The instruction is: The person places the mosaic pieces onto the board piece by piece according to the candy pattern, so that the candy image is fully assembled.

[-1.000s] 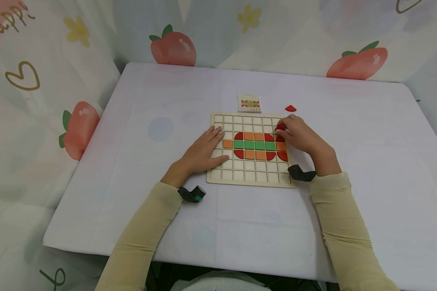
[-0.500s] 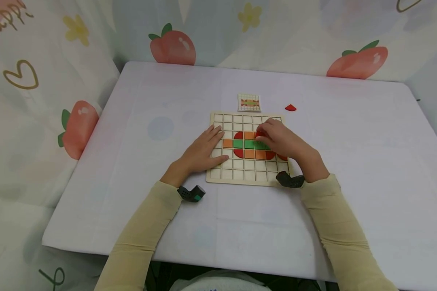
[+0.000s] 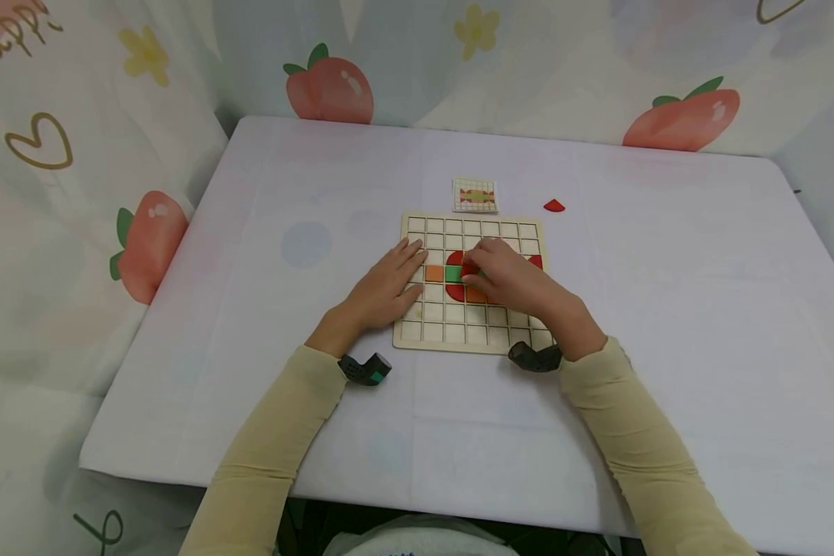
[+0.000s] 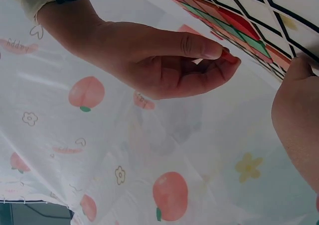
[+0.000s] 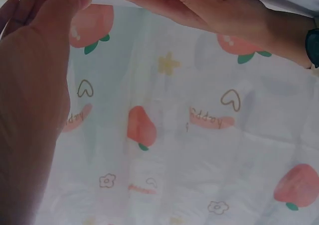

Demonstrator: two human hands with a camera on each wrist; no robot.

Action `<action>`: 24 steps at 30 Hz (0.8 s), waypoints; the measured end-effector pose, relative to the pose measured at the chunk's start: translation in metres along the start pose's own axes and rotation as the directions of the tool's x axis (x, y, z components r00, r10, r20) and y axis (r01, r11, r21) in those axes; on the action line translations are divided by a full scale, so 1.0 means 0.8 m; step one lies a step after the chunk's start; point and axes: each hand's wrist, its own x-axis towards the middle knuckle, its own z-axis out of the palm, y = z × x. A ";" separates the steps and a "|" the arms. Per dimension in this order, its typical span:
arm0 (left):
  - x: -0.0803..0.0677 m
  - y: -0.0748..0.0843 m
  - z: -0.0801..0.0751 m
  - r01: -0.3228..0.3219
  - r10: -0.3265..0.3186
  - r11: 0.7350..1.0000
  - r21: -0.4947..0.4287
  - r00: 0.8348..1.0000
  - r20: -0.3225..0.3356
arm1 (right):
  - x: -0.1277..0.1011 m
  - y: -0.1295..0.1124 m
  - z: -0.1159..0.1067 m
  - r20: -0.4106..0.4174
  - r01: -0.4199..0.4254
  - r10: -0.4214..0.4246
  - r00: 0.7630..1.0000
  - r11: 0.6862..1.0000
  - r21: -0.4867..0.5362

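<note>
In the head view a wooden grid board (image 3: 469,332) lies on the white-covered table (image 3: 667,309), its middle rows partly filled with red, orange and green tiles (image 3: 435,273). The left hand (image 3: 386,287) lies flat with straight fingers on the board's left edge. The right hand (image 3: 510,279) is over the coloured rows, its fingers curled and pinching a small red piece (image 3: 469,268) at its fingertips, just above the green and orange tiles. Beyond the board's far edge lies a small pattern card (image 3: 476,196), and to the right of that a loose red piece (image 3: 554,205) sits alone on the table, well apart from both hands. In the left wrist view the right hand (image 4: 164,60) shows from the side, thumb and forefinger pressed together on the red piece (image 4: 230,58), close beside the board's coloured row (image 4: 239,28); the left hand (image 4: 296,120) fills the right edge of the picture. In the right wrist view the right hand's palm (image 5: 32,110) fills the left side, too close to show its grip, while the left hand (image 5: 199,11) stretches flat across the top with its fingers straight.
</note>
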 end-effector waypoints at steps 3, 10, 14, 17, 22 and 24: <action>0.000 -0.001 0.000 -0.010 0.010 1.000 0.005 1.000 -0.008 | 0.002 -0.006 0.004 -0.004 0.019 -0.019 1.000 1.000 -0.019; 0.000 -0.001 -0.001 -0.016 0.016 1.000 0.001 1.000 -0.021 | 0.007 -0.019 0.012 0.012 0.041 -0.040 0.999 0.997 -0.069; 0.000 -0.001 0.001 -0.014 0.014 1.000 0.005 1.000 -0.017 | 0.009 -0.024 0.018 -0.003 0.053 -0.054 0.999 0.992 -0.111; 0.001 -0.001 0.002 -0.012 0.012 1.000 0.013 1.000 -0.010 | 0.010 -0.027 0.024 -0.034 0.083 -0.088 0.996 0.989 -0.124; 0.001 -0.002 0.003 -0.024 0.024 1.000 0.015 0.999 -0.023 | 0.013 -0.034 0.032 -0.070 0.126 -0.136 0.988 0.982 -0.140; 0.001 -0.003 0.003 -0.030 0.031 0.999 0.014 0.999 -0.032 | 0.014 -0.037 0.034 -0.065 0.122 -0.133 0.989 0.981 -0.148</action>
